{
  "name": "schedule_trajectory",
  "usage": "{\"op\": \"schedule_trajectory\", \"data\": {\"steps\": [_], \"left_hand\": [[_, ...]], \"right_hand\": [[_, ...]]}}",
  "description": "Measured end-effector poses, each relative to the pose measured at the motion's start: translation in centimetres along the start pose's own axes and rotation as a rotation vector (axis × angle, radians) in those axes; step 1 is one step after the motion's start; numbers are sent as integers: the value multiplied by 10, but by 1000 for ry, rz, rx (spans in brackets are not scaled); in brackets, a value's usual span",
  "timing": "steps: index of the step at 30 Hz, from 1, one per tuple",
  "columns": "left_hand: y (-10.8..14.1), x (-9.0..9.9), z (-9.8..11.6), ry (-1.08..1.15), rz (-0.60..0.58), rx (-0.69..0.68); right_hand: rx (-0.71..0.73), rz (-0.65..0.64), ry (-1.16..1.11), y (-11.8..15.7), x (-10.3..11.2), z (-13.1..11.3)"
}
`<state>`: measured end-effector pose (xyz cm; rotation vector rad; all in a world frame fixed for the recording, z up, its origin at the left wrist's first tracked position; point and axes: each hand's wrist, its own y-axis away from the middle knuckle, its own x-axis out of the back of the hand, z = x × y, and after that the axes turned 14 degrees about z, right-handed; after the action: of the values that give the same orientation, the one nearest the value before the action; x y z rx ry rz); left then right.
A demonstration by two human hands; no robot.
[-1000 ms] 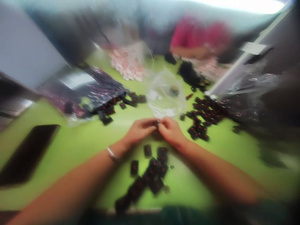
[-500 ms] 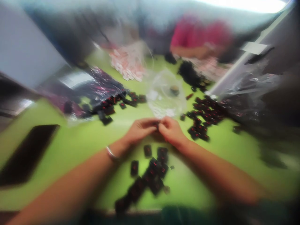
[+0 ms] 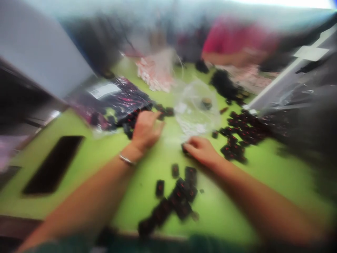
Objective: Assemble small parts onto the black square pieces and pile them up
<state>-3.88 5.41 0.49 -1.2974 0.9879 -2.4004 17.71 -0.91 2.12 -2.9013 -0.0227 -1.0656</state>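
My left hand [image 3: 147, 129], a bracelet [image 3: 126, 160] at its wrist, is over the near edge of a pile of small black blocks [image 3: 131, 121] with red marks. Its index finger and thumb are apart, with nothing visible between them; the other fingers are hidden. In the middle of the table, my right hand [image 3: 201, 149] pinches a small black block [image 3: 184, 148], partly hidden by the fingers. Just beyond it lies a clear plastic bag [image 3: 197, 109] with small white pieces in it. Nearer to me is a heap of similar black blocks [image 3: 179, 196].
More black blocks [image 3: 238, 130] lie to the right. A dark flat rectangular object [image 3: 54, 165] rests at the left. A labelled plastic package [image 3: 123, 93] is behind my left hand. Pink-white pieces [image 3: 151, 75] lie at the back. Across the table sits a person in a pink top [image 3: 231, 38].
My hands were together around a small dark piece. My left hand has moved away to the left pile, while my right hand stays near the middle with a block. The view has shifted slightly.
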Motion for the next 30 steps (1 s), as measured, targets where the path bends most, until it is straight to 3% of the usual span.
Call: {"op": "schedule_trajectory", "data": {"steps": [3, 7, 9, 12, 14, 16, 19, 23, 30], "left_hand": [[-4, -3, -21, -328, -50, -13], [-1, -7, -27, -413, -166, -77], [1, -7, -25, -366, -162, -91], [4, -11, -20, -185, -107, -90], [7, -14, -15, -31, -105, -76], [10, -16, -8, 106, -135, -66], [13, -17, 1, 271, -209, -67], [12, -15, 3, 382, -279, -71], [7, -17, 4, 190, -243, -54]], "right_hand": [[166, -182, 162, 6, 3, -4], [240, -373, 150, 3, 13, -2], [200, -297, 121, -4, 18, 8], [183, 71, 150, -15, 20, 25], [246, 199, 121, -19, 18, 31], [390, 219, 141, -18, 13, 31], [579, 160, 358, -14, 3, 24], [627, 116, 651, -11, -9, 19], [662, 147, 713, -14, -13, 22]]}}
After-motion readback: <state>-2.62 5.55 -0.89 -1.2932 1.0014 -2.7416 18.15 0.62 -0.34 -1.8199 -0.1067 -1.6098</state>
